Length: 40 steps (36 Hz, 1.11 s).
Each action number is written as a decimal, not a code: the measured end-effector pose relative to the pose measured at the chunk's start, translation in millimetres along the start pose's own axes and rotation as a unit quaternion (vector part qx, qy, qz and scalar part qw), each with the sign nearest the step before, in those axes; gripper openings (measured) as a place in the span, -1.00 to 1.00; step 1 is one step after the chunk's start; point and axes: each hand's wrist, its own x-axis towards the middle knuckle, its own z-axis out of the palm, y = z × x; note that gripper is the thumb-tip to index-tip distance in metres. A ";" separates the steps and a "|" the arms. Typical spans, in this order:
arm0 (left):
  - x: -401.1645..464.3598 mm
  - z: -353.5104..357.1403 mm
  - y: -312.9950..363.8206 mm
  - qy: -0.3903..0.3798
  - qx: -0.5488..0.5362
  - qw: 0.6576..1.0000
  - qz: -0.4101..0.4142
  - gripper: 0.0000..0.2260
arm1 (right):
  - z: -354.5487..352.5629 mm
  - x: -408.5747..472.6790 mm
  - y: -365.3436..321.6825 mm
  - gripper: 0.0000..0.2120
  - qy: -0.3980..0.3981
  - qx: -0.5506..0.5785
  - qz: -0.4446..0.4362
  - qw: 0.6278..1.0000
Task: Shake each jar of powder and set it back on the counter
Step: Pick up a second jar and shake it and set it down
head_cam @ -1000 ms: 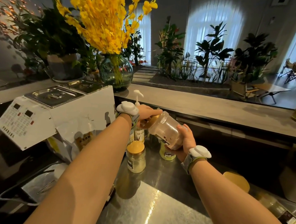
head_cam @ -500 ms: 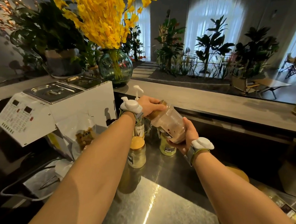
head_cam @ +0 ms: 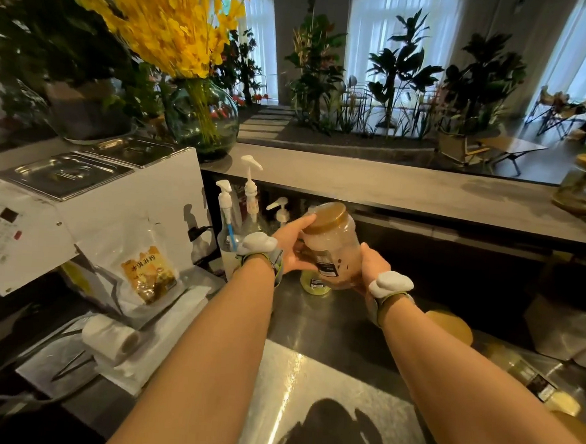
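Note:
A clear jar of pale powder [head_cam: 331, 244] with a gold lid and a dark label is held above the steel counter [head_cam: 329, 327], nearly upright, lid tipped slightly left. My left hand [head_cam: 292, 244] grips its left side near the lid. My right hand [head_cam: 371, 267] cups its lower right side. Right under it a second jar [head_cam: 313, 286] with yellow-green powder stands on the counter, mostly hidden by the held jar. My left forearm covers the counter to the left of the jars.
Several pump bottles [head_cam: 248, 198] stand at the back left by a white machine with steel lids [head_cam: 79, 208]. A powder pouch [head_cam: 147, 274] leans on it. A paper roll [head_cam: 111, 339] lies lower left. More jars lie at right [head_cam: 532, 384]. A raised bar ledge [head_cam: 406, 191] runs behind.
The jar has swung from lying tilted with its lid to the left to nearly upright, and both hands have shifted with it. The view has tipped down.

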 end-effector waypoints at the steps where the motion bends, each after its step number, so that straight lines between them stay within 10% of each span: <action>1: 4.9 2.4 -5.2 0.014 0.023 1.000 -0.003 -0.59 | -4.2 8.8 6.4 -0.55 0.015 -0.044 -0.007 0.999; 9: 50.0 24.8 -71.6 0.051 0.083 0.995 -0.032 -0.83 | -20.7 3.1 39.4 -0.37 -0.063 0.146 0.132 0.978; 16: 101.6 27.9 -110.9 0.021 0.067 0.992 -0.104 -0.41 | -35.4 72.9 99.8 0.16 -0.035 0.172 0.178 0.968; 20: 118.6 27.0 -110.9 0.066 0.032 0.992 -0.105 -0.47 | -31.9 80.5 97.3 -0.08 0.001 0.137 0.178 0.974; 23: 132.3 27.5 -112.3 0.067 0.034 0.991 -0.108 -0.59 | -40.1 111.0 122.2 0.16 0.027 0.130 0.184 0.974; 28: 162.1 30.4 -115.9 0.076 0.025 0.989 -0.125 -0.60 | -25.5 90.3 80.7 -0.38 0.089 0.105 0.177 0.974; 34: 176.9 36.6 -122.3 0.073 0.041 0.989 -0.118 -0.32 | -40.5 165.5 150.2 0.08 0.084 0.140 0.164 0.973; 40: 187.3 32.3 -121.9 0.063 0.058 0.986 -0.141 -0.37 | -22.3 121.6 78.7 -0.43 0.117 0.046 0.169 0.978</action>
